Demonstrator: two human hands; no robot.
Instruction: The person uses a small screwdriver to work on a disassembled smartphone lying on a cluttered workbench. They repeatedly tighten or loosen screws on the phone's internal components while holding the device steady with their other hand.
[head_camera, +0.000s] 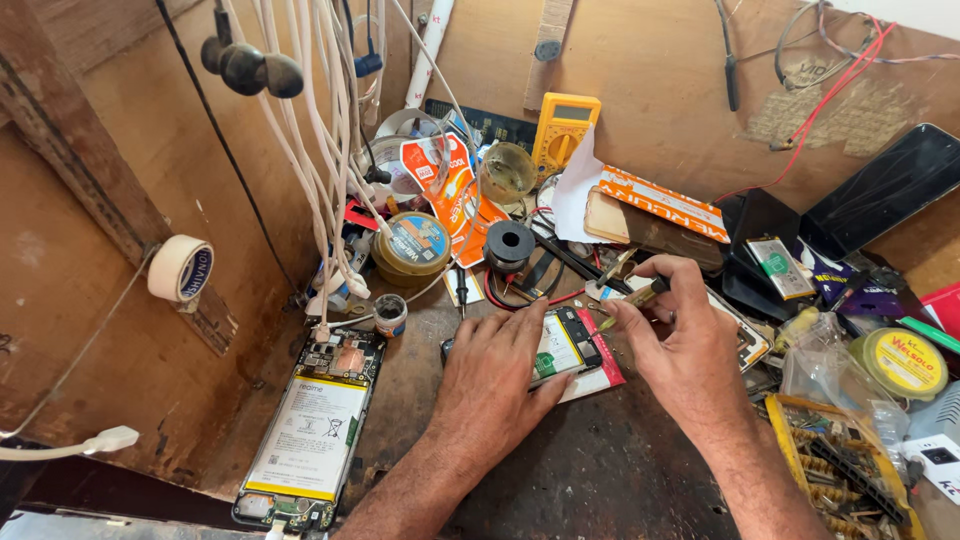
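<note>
A roll of white tape (180, 268) hung on the wooden wall at the far left, easy to grab. Below it an opened phone (310, 436) leaned against the wall with its back off, so its big white battery label showed. White cables (318, 150) hung down above it, out of the way of the desk.

Next came a round yellow tin (414, 247) with a blue label on its lid, and behind it an orange and white packet (447, 188).

The left hand (497, 375) lay flat with its fingers spread, pressing down on a small opened phone (566, 345) in the middle of the desk. I think it did that so the phone would not slide. A pink card (596, 372) lay under the phone.

The right hand (678, 345) pinched a little screwdriver (634, 297) between thumb and finger, with the tip pointing down at the phone's top end.

Behind stood a yellow meter (563, 128). At the far right sat a flat round tin (904, 362) with a yellow label.
</note>
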